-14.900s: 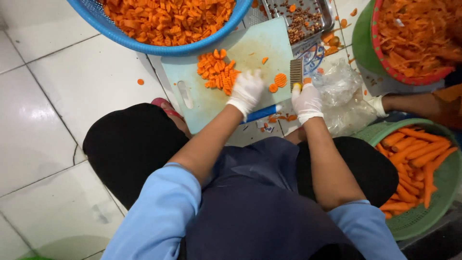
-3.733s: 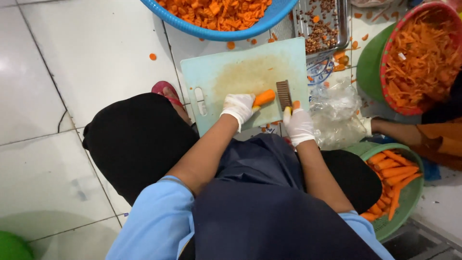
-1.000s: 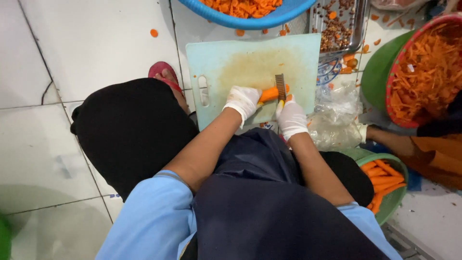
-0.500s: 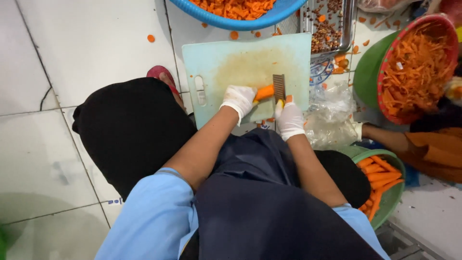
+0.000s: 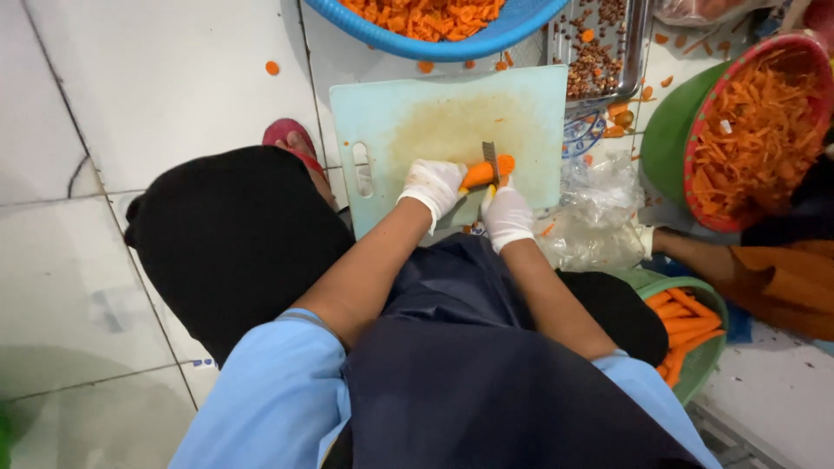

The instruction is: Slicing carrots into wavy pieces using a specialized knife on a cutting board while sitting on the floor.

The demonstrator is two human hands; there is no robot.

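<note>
Carrot [image 5: 483, 173]: on cutting board [image 5: 391, 122], near edge. Your left hand [image 5: 432, 184] has closed round it; your right hand [image 5: 506, 214] grips the knife [image 5: 490, 159], blade now across carrot, no slices yet.

Blue basket [image 5: 486, 42] of chopped carrot at top edge. Red basket [image 5: 786, 52] of carrot shreds sits in green basin [image 5: 665, 139], right. Green bowl [image 5: 708, 347] of peeled carrots lower right. Clear plastic bag [image 5: 599, 213] beside it.
</note>
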